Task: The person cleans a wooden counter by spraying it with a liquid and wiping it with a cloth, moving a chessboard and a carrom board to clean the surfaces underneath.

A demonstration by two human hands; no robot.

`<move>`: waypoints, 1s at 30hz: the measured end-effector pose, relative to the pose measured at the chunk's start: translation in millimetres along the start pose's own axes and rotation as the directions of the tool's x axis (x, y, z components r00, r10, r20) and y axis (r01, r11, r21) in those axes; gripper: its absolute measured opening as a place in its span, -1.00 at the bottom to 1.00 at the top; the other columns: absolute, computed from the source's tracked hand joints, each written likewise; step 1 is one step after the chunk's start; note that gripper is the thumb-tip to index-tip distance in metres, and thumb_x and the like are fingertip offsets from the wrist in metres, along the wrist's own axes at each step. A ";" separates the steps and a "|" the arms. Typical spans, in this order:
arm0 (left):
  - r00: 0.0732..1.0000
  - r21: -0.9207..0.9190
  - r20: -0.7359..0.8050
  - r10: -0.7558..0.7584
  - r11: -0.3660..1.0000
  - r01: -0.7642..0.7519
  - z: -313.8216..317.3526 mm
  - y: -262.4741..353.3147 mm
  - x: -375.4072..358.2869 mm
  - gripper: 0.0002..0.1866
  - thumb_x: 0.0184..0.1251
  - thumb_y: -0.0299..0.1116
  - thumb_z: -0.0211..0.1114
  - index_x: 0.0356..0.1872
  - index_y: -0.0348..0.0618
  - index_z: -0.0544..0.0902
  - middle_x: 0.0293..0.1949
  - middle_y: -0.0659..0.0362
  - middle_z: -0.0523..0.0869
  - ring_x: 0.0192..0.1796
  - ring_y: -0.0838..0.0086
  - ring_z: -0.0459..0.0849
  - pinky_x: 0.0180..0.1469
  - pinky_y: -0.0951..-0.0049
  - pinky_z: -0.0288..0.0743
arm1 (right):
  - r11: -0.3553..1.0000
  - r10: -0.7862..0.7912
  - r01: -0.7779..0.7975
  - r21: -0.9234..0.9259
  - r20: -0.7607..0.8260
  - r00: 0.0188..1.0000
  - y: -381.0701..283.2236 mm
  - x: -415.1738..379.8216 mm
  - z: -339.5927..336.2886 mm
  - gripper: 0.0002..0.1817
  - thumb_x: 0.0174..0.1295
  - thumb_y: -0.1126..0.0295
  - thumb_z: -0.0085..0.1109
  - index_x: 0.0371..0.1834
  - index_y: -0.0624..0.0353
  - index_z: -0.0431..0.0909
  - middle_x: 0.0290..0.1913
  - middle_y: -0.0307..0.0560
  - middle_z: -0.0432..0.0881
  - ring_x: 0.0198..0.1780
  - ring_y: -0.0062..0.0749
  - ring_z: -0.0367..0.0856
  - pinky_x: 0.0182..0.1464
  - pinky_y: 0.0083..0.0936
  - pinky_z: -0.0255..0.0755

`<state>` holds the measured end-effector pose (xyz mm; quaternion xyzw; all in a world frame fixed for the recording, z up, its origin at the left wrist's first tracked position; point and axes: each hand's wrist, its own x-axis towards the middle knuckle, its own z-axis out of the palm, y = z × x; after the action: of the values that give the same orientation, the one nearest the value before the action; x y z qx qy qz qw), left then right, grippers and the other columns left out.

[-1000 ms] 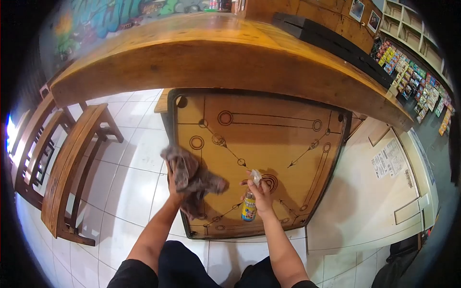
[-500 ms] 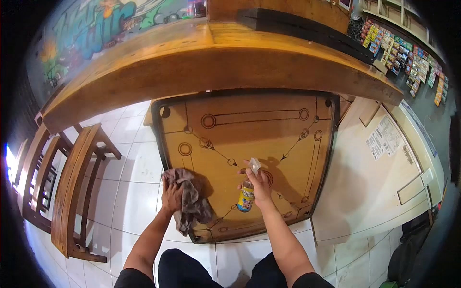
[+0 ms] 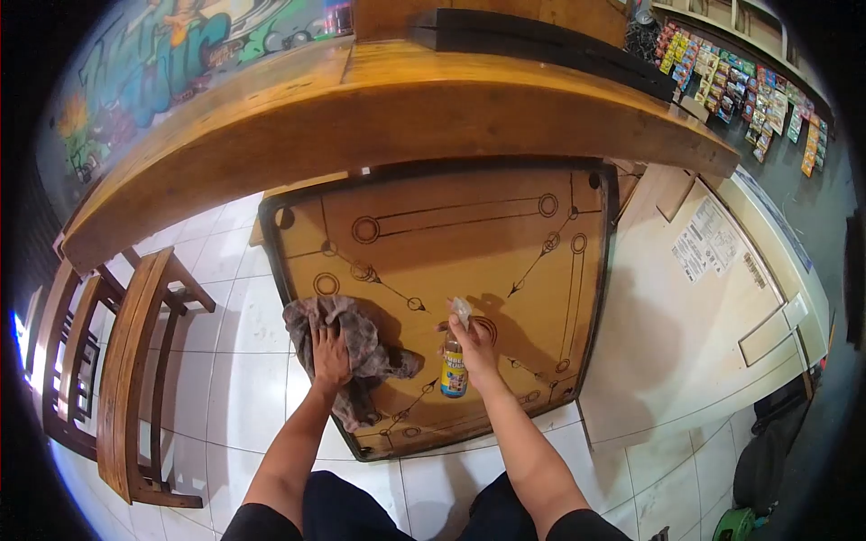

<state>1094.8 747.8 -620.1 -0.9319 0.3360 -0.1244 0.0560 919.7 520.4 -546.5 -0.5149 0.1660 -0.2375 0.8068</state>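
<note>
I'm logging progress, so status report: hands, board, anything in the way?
Left hand flat on cloth, at board's left side. Right hand gripping spray bottle above board. Cloth hides part of board; wooden counter by far edge.

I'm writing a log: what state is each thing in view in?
Game board: tilted, partly covered
Cloth: crumpled, partly across the game board
Left hand: open, laid on the cloth
Spray bottle: roughly upright, top fitted
Right hand: closed around the spray bottle
Wooden bench: standing
Packets: hanging in strips
</note>
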 end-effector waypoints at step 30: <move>0.945 -0.014 0.296 0.140 0.990 -0.142 39.5 12.7 -46.9 -0.43 0.31 -0.20 0.01 0.33 -0.18 0.40 0.27 -0.09 0.47 0.46 0.01 0.23 0.55 -0.10 -0.42 | 0.995 0.097 -0.097 0.019 0.029 0.995 -0.9 6.2 7.7 -0.60 0.24 0.08 0.32 -0.08 0.18 0.58 -0.28 -0.15 0.65 -0.52 -0.57 0.57 -0.48 -0.53 0.56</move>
<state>1062.9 769.0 -669.6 -0.9134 0.3890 0.0197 0.1181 928.6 522.4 -542.6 -0.5011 0.1772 -0.1926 0.8249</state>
